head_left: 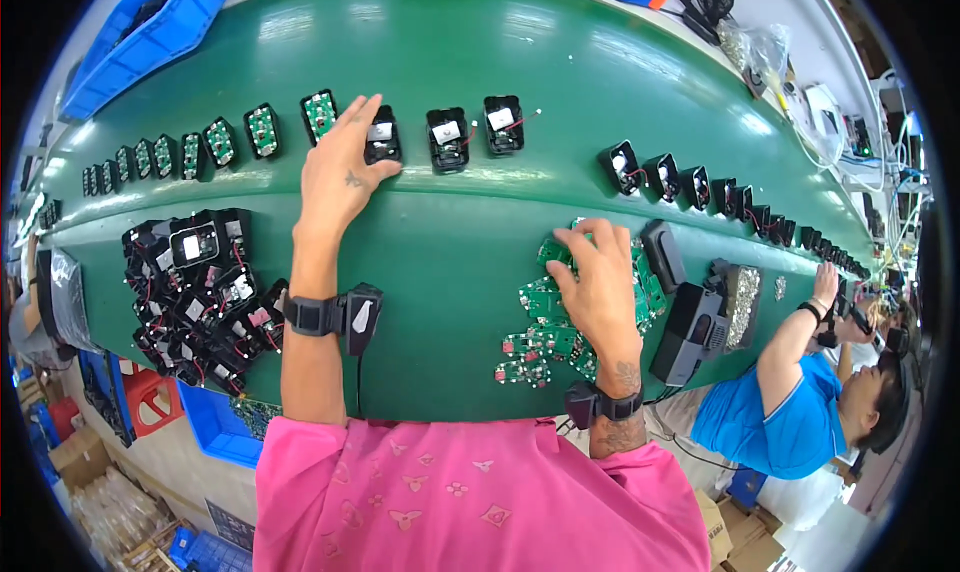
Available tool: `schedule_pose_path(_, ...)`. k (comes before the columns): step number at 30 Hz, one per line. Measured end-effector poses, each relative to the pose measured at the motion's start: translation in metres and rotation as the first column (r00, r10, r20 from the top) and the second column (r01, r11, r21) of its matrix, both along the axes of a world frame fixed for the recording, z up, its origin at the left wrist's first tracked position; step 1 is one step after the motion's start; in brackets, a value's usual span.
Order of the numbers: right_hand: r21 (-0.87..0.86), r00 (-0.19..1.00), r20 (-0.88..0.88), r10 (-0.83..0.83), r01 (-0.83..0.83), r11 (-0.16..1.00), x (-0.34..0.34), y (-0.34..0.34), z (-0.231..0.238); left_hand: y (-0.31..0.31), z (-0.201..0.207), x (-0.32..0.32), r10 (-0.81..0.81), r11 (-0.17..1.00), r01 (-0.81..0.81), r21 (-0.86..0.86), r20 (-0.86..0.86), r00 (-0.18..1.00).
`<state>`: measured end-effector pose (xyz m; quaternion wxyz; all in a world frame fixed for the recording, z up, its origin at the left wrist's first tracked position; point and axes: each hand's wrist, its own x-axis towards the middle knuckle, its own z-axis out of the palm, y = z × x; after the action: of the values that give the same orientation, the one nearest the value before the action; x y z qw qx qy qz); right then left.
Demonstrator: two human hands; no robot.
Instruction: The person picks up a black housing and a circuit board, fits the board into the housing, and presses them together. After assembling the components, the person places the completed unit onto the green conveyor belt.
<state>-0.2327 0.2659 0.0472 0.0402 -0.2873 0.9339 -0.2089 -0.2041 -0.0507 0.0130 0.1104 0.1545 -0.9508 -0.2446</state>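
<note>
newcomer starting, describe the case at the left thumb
On the green table, find the left hand. The black case at its thumb shows a white patch; the left neighbour shows a green board, the right one stands clear of the hand.

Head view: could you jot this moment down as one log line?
Left hand: spread at open-topped black housing | right hand: over loose green circuit boards | heap of wired black housings: on green table, left side

Green bench [450, 272] supporting a row of open black housings [448, 142], heaped wired housings [190, 307], loose green circuit boards [541, 300]
</note>
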Motion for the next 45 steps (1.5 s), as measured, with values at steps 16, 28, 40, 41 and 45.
schedule_pose_path(16, -0.623, 0.648, 0.752, 0.122, 0.639, 0.451, 0.008, -0.025, -0.005, 0.096, 0.01, 0.087, -0.214, -0.014, 0.073, 0.997, -0.075, 0.974)
schedule_pose_path(28, -0.684, 0.733, 0.658, 0.172, 0.487, 0.543, 0.028, -0.019, 0.005, 0.115, 0.025, 0.072, -0.487, 0.105, 0.015, 0.994, 0.038, 0.873)
schedule_pose_path(40, -0.637, 0.779, 0.608, 0.152, 0.365, 0.679, 0.028, -0.01, 0.007, 0.121, 0.01, 0.069, -0.491, 0.072, -0.097, 0.993, 0.12, 0.863)
schedule_pose_path(41, -0.622, 0.773, 0.615, 0.155, 0.355, 0.698, 0.028, -0.008, 0.006, 0.119, 0.008, 0.069, -0.499, 0.022, -0.113, 0.993, 0.109, 0.86)
schedule_pose_path(45, -0.7, 0.85, 0.46, 0.257, 0.17, 0.693, 0.022, -0.002, -0.002, 0.128, 0.01, 0.072, -0.317, -0.082, -0.144, 0.986, 0.111, 0.942)
